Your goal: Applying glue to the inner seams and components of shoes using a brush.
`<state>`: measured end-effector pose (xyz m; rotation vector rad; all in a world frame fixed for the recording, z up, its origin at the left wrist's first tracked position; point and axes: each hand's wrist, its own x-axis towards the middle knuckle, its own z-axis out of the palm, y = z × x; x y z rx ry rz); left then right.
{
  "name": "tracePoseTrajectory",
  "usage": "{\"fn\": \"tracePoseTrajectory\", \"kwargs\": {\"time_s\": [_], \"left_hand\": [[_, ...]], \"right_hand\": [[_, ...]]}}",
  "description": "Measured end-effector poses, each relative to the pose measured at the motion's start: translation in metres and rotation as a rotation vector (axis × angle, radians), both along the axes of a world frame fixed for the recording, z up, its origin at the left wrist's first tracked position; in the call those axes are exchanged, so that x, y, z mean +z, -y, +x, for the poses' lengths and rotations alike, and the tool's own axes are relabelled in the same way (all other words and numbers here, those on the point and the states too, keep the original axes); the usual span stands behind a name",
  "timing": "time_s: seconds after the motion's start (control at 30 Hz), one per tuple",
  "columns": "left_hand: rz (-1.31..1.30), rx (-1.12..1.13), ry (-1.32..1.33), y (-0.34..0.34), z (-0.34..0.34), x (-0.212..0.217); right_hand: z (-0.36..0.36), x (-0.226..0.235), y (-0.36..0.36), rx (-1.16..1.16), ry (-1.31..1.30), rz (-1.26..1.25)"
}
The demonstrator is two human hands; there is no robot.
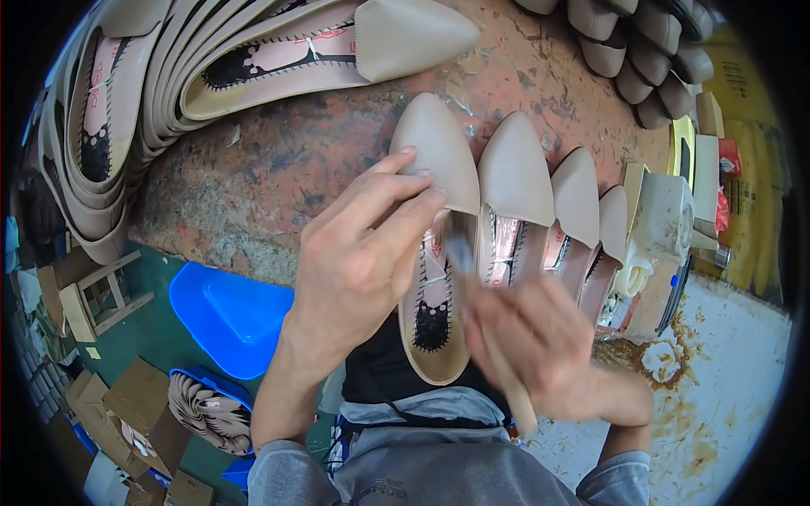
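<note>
A beige pointed shoe upper (434, 152) with black stitching inside lies at the table's near edge, its toe pointing away from me. My left hand (359, 249) grips its left side, fingertips on the toe cap; the thumb is hidden. My right hand (540, 346), smeared by motion, is closed around the wooden handle of a brush (510, 384). The blurred brush head is at the right inner side of the shoe, just below the toe cap's edge. Several similar shoe uppers (516, 169) stand in a row to the right, overlapping.
Nested beige uppers (413, 38) fan out at the far left. More are piled at the far right (650, 63). A whitish, glue-crusted container (662, 215) stands on the right. Below the table's left edge are a blue tub (232, 316), a wooden stool (105, 295) and cardboard boxes (139, 401).
</note>
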<state>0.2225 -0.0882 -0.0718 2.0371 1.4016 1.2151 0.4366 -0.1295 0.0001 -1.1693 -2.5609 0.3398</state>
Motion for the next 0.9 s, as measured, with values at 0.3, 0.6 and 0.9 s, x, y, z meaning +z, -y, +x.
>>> {"fn": "tracePoseTrajectory", "kwargs": {"time_s": [0.3, 0.6, 0.9], "left_hand": [[0.033, -0.004, -0.001, 0.004, -0.006, -0.004], [-0.074, -0.062, 0.101, -0.001, 0.0, -0.004], [-0.195, -0.133, -0.43, 0.136, 0.096, 0.066]], "right_hand": [[0.003, 0.031, -0.026, -0.035, -0.173, -0.718], [0.012, 0.012, -0.006, 0.033, -0.226, -0.127], [0.13, 0.082, 0.057, -0.892, -1.005, 0.3]]}}
